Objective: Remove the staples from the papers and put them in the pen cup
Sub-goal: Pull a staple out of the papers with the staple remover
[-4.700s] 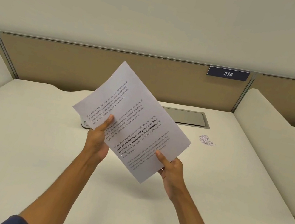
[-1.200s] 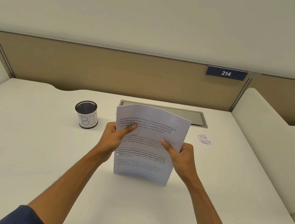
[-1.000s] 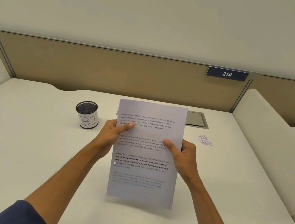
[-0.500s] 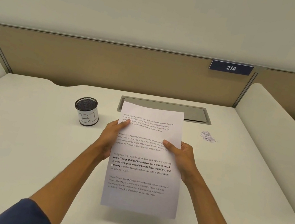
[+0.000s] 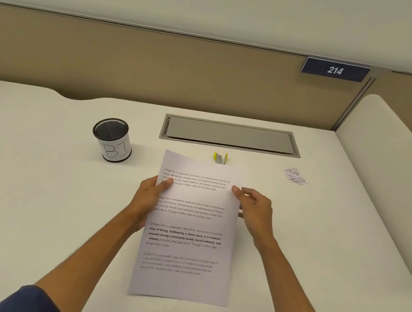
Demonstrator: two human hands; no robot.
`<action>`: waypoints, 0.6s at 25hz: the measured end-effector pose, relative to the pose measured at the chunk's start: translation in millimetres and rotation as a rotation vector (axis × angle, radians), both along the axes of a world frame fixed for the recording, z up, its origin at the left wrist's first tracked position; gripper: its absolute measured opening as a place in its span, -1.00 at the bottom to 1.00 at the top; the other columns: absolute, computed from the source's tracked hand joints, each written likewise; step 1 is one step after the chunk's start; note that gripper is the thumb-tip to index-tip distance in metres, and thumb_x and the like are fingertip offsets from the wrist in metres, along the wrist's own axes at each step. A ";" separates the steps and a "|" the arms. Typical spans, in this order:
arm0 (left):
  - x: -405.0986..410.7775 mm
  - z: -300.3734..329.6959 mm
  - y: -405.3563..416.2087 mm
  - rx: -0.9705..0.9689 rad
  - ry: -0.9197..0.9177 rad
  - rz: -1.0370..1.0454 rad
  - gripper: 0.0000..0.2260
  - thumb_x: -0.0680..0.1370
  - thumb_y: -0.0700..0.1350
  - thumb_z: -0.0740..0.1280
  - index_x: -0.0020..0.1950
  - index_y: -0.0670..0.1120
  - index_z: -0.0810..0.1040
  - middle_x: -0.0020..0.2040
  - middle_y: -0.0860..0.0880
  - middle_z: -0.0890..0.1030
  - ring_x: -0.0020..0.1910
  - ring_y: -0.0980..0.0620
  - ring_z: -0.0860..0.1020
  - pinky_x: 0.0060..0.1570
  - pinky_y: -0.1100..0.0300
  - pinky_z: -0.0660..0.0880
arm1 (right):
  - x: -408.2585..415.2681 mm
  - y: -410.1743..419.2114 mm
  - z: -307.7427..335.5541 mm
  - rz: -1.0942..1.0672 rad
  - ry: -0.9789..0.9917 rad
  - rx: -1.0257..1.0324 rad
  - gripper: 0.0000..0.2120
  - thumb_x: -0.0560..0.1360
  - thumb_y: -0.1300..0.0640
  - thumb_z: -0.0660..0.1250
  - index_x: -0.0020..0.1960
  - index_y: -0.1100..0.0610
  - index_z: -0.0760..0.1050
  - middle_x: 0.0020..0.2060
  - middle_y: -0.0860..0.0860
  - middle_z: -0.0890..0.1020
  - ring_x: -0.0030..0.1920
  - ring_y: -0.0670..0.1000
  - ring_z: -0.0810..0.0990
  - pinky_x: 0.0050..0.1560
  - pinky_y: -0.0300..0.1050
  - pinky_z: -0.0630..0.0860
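Nearest the person, the printed papers (image 5: 189, 238) lie lengthwise on the white desk (image 5: 27, 193), their far edge slightly lifted. The left hand (image 5: 149, 196) grips the left edge, thumb on top of the text. The right hand (image 5: 253, 211) pinches the right edge with thumb and curled fingers. Just beyond the far edge sits a small yellow and grey staple remover (image 5: 220, 157). Further left stands the mesh pen cup (image 5: 112, 139), labelled "BI". To the right, well apart, lies a little heap of staples (image 5: 294, 175). Behind is a grey hatch (image 5: 230, 135) in the desk.
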State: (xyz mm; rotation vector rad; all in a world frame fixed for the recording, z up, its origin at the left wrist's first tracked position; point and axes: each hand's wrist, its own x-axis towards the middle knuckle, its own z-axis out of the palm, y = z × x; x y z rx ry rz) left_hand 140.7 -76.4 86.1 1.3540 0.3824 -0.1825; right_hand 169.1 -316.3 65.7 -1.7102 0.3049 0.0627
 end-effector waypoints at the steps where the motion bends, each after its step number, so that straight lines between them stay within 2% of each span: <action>1: 0.0 -5.6 0.4 0.000 0.015 0.001 -0.85 0.65 -0.15 0.24 0.08 -0.16 0.59 -0.13 -0.12 0.73 -0.21 -0.10 0.71 -0.32 0.06 0.63 | 7.8 -0.7 -5.8 -0.024 -0.010 -0.092 -0.67 0.42 -0.13 0.44 0.04 0.07 0.61 -0.13 -0.02 0.70 -0.08 -0.01 0.67 -0.01 -0.01 0.62; 4: 3.3 -21.7 2.1 0.019 0.052 0.000 -0.83 0.65 -0.14 0.25 0.10 -0.17 0.59 -0.11 -0.13 0.73 -0.19 -0.11 0.71 -0.31 0.06 0.63 | 31.0 4.0 -11.9 -0.026 -0.021 -0.339 -0.69 0.43 -0.12 0.42 0.07 0.04 0.59 -0.07 -0.08 0.68 -0.05 -0.06 0.63 0.10 -0.05 0.53; 7: 9.6 -32.7 5.1 0.053 0.074 -0.001 -0.83 0.66 -0.12 0.24 0.09 -0.14 0.60 -0.11 -0.12 0.73 -0.19 -0.10 0.71 -0.30 0.07 0.63 | 55.6 14.1 -12.3 0.040 -0.034 -0.484 -0.65 0.45 -0.10 0.41 0.14 0.06 0.56 -0.03 -0.09 0.66 -0.02 -0.05 0.63 0.02 -0.13 0.48; 13: 24.5 -47.1 9.3 0.160 0.056 -0.006 -0.83 0.66 -0.11 0.24 0.03 -0.11 0.62 -0.14 -0.07 0.73 -0.20 -0.05 0.71 -0.29 0.11 0.62 | 118.5 34.6 -27.4 0.086 -0.029 -0.725 -0.57 0.46 -0.14 0.37 0.19 0.12 0.53 0.13 0.01 0.62 0.15 0.09 0.57 0.08 -0.05 0.47; 15: 28.4 -52.2 10.8 0.181 0.054 -0.010 -0.82 0.66 -0.11 0.23 0.03 -0.12 0.62 -0.15 -0.07 0.73 -0.19 -0.06 0.71 -0.28 0.11 0.62 | 134.1 42.5 -32.4 0.099 -0.007 -0.763 -0.55 0.45 -0.16 0.36 0.17 0.14 0.53 0.12 0.04 0.61 0.14 0.14 0.56 0.07 -0.03 0.47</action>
